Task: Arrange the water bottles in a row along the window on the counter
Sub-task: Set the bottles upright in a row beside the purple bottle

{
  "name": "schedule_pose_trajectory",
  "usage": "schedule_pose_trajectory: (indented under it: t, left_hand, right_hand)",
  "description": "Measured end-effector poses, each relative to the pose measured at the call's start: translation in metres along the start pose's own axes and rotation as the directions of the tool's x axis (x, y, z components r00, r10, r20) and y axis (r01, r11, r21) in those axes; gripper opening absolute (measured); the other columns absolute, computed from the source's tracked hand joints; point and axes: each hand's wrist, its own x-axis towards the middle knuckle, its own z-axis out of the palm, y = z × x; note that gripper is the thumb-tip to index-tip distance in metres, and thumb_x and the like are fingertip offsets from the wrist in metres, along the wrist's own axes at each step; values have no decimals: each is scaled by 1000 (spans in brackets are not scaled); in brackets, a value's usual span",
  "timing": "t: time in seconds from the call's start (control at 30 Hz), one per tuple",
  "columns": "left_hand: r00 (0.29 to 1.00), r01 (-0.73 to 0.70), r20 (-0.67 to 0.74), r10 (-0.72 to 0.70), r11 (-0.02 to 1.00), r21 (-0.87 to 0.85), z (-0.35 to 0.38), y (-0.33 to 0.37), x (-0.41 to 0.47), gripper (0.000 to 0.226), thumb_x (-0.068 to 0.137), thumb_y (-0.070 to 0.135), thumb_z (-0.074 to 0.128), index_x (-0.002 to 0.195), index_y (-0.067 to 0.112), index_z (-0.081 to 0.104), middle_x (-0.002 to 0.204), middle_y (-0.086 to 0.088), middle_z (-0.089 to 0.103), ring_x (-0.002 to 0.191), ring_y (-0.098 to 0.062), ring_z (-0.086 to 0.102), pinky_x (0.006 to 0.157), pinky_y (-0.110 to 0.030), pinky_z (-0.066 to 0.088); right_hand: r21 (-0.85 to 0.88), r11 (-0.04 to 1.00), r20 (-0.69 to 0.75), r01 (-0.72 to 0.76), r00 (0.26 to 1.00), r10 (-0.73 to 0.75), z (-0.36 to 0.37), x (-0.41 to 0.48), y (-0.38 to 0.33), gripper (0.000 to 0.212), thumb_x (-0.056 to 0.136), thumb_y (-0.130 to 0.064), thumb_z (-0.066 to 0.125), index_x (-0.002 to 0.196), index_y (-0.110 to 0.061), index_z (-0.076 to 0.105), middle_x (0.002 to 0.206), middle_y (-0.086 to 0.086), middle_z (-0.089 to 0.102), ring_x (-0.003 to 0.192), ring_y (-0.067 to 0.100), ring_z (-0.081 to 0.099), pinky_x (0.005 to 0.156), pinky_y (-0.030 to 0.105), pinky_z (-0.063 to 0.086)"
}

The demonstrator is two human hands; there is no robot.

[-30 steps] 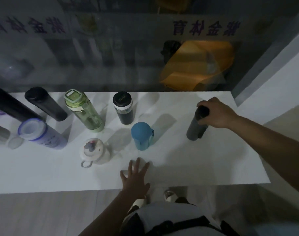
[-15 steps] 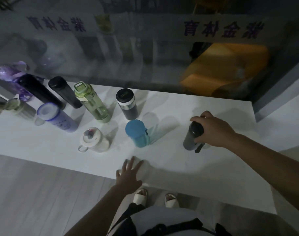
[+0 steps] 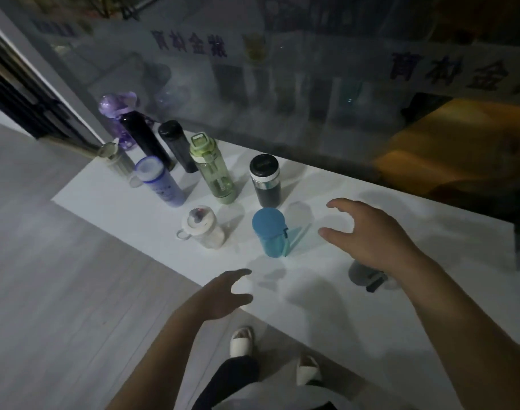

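A person's right hand is hovering, fingers spread, beside a blue bottle standing on a white counter below a window.

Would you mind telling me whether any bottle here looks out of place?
Nothing is spilled or tipped. The blue bottle, white bottle and grey bottle stand apart from the window, outside the row.

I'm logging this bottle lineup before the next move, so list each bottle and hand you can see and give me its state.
left hand: open, empty, at the counter's near edge
right hand: open, empty, reaching toward the blue bottle
blue bottle: upright, capped, front row
white bottle: upright, lid on, front row
grey bottle: standing, partly hidden under the right wrist
green bottle: upright, lid shut
black-lidded bottle: upright, capped
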Motion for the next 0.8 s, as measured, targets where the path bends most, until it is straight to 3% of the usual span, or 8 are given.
schedule_pose_trajectory:
  t: [0.13,0.27,0.37,0.47,0.57,0.8]
  left_hand:
    - [969,-28,-247,12,998,-63,-23,6,-49,61,92,43,60,146,41,33,156,10,31,143,-13,29,118,-39,26]
    - [875,-18,-483,29,999,27,-32,-11,-82,68,89,52,58,148,44,25,162,4,19,150,-22,12,120,-49,16]
    - [805,-40,-593,-2,998,-58,-35,-39,-94,73,89,52,59,149,46,18,163,6,13,151,-20,7,121,-49,15]
    - [793,-17,-606,-63,992,-125,-40,-80,-94,81,87,55,59,148,49,6,164,6,8,151,-21,4,120,-52,16]
    - [809,-2,-579,-102,984,-176,-54,-124,-95,85,85,58,59,145,54,-2,164,9,5,151,-22,4,119,-54,17]
    - [791,15,-596,-141,977,-211,-107,-230,-124,85,87,53,60,151,45,5,164,5,-2,151,-20,0,121,-43,12]
  right_hand:
    - [121,989,-35,85,996,-82,22,-9,-39,59,84,-52,63,138,-37,44,146,-10,47,129,17,47,96,30,42]
    - [204,968,-35,149,989,-144,50,-13,-69,61,80,-52,67,135,-37,45,141,-13,48,124,10,46,91,24,38]
    - [269,941,-63,204,979,-195,75,-17,-105,60,80,-46,70,133,-37,45,135,-17,45,121,4,43,97,25,40]
    - [307,908,-63,284,959,-278,110,-20,-151,58,82,-42,70,134,-36,46,132,-24,42,122,-3,37,97,19,36]
    - [333,880,-21,339,935,-353,150,-18,-194,59,82,-41,69,136,-35,45,141,-20,44,130,1,40,104,20,34]
    - [365,857,-21,365,923,-384,234,-3,-299,58,83,-35,71,136,-30,47,141,-17,46,132,2,39,109,26,35]
